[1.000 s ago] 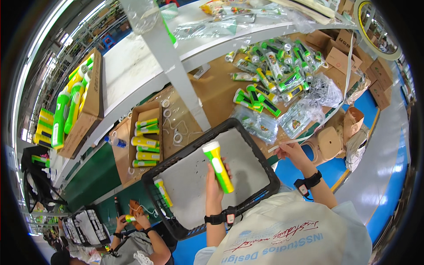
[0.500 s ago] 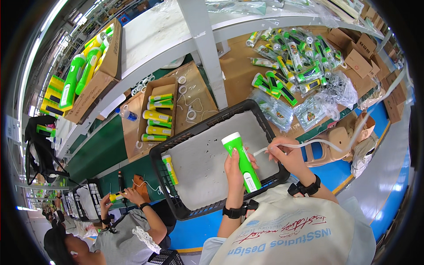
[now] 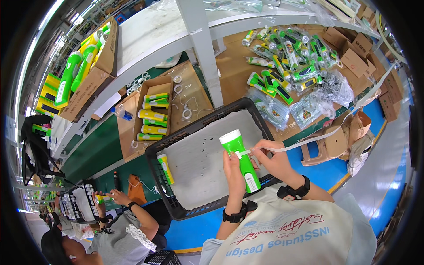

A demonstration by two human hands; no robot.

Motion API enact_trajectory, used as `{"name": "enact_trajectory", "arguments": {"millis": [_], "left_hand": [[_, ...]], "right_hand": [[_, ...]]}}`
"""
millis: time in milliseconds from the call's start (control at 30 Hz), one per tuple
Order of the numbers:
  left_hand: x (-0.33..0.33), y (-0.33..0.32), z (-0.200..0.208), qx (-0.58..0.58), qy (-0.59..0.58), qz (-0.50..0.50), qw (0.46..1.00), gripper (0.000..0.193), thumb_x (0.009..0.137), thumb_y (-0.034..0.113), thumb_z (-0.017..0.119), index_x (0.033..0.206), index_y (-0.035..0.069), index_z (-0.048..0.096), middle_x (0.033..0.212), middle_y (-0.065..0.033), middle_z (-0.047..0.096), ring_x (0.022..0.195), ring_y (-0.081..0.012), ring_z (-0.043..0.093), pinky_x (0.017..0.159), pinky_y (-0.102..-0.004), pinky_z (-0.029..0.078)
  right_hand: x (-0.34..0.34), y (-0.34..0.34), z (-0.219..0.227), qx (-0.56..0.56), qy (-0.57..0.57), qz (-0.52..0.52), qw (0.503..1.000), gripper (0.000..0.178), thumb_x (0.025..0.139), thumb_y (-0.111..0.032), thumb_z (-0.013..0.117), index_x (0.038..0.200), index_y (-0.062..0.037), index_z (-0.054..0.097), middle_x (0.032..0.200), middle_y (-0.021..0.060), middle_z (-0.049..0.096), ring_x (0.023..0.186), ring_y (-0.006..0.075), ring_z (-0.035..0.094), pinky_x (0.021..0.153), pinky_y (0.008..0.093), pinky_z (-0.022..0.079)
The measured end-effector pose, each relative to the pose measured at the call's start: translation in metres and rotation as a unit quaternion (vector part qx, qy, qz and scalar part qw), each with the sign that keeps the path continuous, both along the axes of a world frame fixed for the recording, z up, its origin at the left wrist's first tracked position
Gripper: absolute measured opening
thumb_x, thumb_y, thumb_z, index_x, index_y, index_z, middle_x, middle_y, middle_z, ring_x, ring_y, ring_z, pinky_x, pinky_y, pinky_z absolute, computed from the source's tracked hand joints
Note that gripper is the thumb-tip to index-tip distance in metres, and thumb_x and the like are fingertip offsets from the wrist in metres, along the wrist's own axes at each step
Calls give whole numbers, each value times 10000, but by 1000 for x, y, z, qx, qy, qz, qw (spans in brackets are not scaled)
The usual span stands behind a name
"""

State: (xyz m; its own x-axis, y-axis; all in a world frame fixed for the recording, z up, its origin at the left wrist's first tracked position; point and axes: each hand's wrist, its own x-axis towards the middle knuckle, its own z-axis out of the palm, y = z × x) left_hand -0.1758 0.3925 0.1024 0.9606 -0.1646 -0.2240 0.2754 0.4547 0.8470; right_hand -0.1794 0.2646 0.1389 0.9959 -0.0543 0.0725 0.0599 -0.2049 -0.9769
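Observation:
A green flashlight (image 3: 247, 167) with a white head stands tilted over the near right part of the black crate, its head pointing away from me. My left hand (image 3: 232, 170) is wrapped round its barrel. Between the fingers of my right hand (image 3: 271, 161) is a long narrow white strip (image 3: 304, 142), its end against the barrel beside my left thumb. From there the strip runs off to the far right. A yellow and green flashlight (image 3: 165, 168) lies at the left inside the crate (image 3: 152, 164), on a grey lining.
Beyond the crate stands a cardboard box (image 3: 139, 98) of flashlights, with rolls of white strip (image 3: 187, 114) beside it. Bagged flashlights (image 3: 296, 57) pile up at the far right. A grey post (image 3: 205, 57) rises behind the crate. Another person (image 3: 119, 229) works at the left.
My right hand has moved left to the flashlight, bringing the strip's end against the barrel. The strip now stretches straighter toward the right. My left hand keeps its hold.

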Motion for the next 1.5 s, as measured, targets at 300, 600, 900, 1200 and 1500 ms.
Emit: {"name": "enact_trajectory", "arguments": {"millis": [300, 600, 900, 1200, 1500], "left_hand": [[7, 0, -3, -34, 41, 3, 999, 335, 970, 309, 404, 1161, 34, 408, 839, -128, 562, 623, -167, 590, 500, -307, 522], [21, -15, -23, 38, 23, -82, 996, 354, 918, 152, 509, 1219, 17, 381, 811, -87, 544, 583, -158, 593, 503, -284, 525], [31, -58, -28, 100, -45, -102, 989, 325, 937, 134, 473, 1228, 1, 412, 889, -91, 588, 601, -118, 576, 514, -257, 471], [28, -79, -52, -8, 55, -79, 995, 510, 971, 500, 279, 1241, 79, 378, 854, -92, 569, 631, -167, 574, 557, -281, 479], [27, -61, -21, -48, 22, -119, 992, 824, 843, 726, 194, 1344, 76, 263, 923, -110, 550, 721, -161, 589, 606, -295, 510]], "right_hand": [[2, -40, -18, -51, 93, -83, 991, 237, 920, -196, 532, 774, -15, 583, 552, -4, 488, 492, 56, 479, 451, 231, 370], [-15, -84, -6, 63, 145, -71, 985, 127, 850, -122, 640, 801, -16, 590, 646, -16, 549, 579, 38, 505, 508, 193, 396], [-25, -113, 3, 76, 105, -86, 988, 99, 836, -63, 639, 847, -23, 549, 828, 47, 629, 670, 79, 584, 579, 208, 458], [-13, -101, 23, 94, -42, -158, 982, 135, 842, 35, 568, 820, -27, 450, 865, 119, 607, 783, 176, 658, 600, 246, 531], [-3, -92, 20, 89, 24, -75, 993, 134, 839, 15, 569, 811, -30, 446, 840, 91, 623, 770, 150, 655, 655, 248, 511]]}}
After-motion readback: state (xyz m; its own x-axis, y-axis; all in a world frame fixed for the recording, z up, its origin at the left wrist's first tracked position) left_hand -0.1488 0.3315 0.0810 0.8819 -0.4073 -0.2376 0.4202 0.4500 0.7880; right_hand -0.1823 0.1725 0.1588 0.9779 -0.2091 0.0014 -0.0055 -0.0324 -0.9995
